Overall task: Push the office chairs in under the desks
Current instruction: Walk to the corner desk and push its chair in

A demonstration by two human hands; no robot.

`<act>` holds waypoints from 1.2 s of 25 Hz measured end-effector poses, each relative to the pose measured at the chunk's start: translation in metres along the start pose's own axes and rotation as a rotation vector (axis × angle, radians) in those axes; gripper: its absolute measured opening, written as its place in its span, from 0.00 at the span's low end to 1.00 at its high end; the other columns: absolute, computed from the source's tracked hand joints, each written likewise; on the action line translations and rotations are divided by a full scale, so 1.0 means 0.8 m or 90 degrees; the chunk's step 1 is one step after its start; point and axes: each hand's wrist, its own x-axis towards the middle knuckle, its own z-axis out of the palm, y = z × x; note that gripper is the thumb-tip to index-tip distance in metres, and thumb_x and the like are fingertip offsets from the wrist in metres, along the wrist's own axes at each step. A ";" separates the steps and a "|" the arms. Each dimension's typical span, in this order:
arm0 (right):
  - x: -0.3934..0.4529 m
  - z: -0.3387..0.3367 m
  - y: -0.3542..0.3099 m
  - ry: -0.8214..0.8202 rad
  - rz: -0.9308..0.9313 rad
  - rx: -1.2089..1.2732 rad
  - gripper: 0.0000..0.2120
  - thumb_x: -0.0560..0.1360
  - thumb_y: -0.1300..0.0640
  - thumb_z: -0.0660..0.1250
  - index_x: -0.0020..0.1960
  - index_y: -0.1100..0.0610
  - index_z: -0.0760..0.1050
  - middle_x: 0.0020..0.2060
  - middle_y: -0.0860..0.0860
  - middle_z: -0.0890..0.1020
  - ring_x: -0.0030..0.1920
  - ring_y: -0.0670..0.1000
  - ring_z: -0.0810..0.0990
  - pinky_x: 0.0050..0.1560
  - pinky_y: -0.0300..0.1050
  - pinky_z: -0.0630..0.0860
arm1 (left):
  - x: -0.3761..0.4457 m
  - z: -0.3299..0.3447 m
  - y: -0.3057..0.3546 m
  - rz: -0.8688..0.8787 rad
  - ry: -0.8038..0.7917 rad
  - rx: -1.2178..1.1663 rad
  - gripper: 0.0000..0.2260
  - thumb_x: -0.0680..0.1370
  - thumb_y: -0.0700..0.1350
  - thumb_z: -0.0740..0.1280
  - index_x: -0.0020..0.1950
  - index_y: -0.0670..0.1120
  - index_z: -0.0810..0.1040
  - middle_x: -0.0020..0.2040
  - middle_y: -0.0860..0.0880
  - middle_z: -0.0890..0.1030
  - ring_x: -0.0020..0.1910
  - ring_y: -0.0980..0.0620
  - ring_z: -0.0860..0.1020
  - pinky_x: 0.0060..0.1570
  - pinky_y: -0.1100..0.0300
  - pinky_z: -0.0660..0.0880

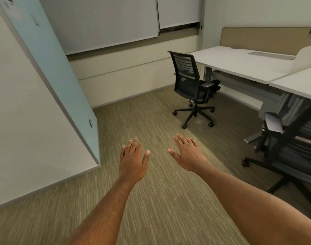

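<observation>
A black mesh-backed office chair (191, 82) stands on the carpet at the far side, pulled out from the left end of a white desk (239, 62), its back turned to me. A second black chair (296, 142) sits at the right edge, partly under a nearer white desk (297, 84) and cut off by the frame. My left hand (133, 160) and my right hand (188, 152) are stretched out over the carpet, palms down, fingers apart, holding nothing. Both hands are well short of either chair.
A white partition wall (27, 121) with a pale blue edge juts in from the left. Roller blinds (107, 23) cover the far windows above a low ledge. A beige divider screen (266, 39) backs the desks. Striped carpet (151, 191) spreads between me and the chairs.
</observation>
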 end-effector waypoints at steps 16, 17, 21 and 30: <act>0.462 0.024 0.147 0.004 0.051 -0.036 0.37 0.79 0.31 0.45 0.81 0.52 0.52 0.80 0.51 0.54 0.79 0.52 0.50 0.77 0.52 0.44 | 0.501 0.128 -0.072 0.024 -0.020 -0.033 0.27 0.84 0.59 0.51 0.78 0.45 0.64 0.82 0.47 0.55 0.81 0.50 0.49 0.78 0.51 0.40; 0.498 0.027 0.155 0.010 0.069 -0.037 0.37 0.80 0.31 0.45 0.81 0.52 0.52 0.80 0.51 0.55 0.79 0.52 0.51 0.77 0.52 0.44 | 0.542 0.139 -0.082 0.032 -0.025 -0.032 0.27 0.83 0.59 0.51 0.78 0.45 0.64 0.82 0.47 0.55 0.81 0.50 0.49 0.78 0.50 0.40; 0.629 0.020 0.185 0.037 0.121 -0.038 0.37 0.79 0.31 0.46 0.81 0.52 0.53 0.80 0.50 0.55 0.79 0.51 0.51 0.77 0.51 0.44 | 0.701 0.161 -0.105 0.075 -0.027 -0.029 0.27 0.83 0.60 0.52 0.77 0.47 0.65 0.82 0.47 0.56 0.80 0.50 0.51 0.78 0.50 0.41; 0.835 0.038 0.281 0.043 0.244 -0.016 0.37 0.79 0.31 0.46 0.80 0.52 0.54 0.80 0.50 0.55 0.79 0.50 0.51 0.77 0.52 0.45 | 0.971 0.246 -0.105 0.168 -0.097 -0.064 0.27 0.83 0.60 0.51 0.77 0.47 0.65 0.82 0.47 0.55 0.80 0.50 0.51 0.78 0.50 0.42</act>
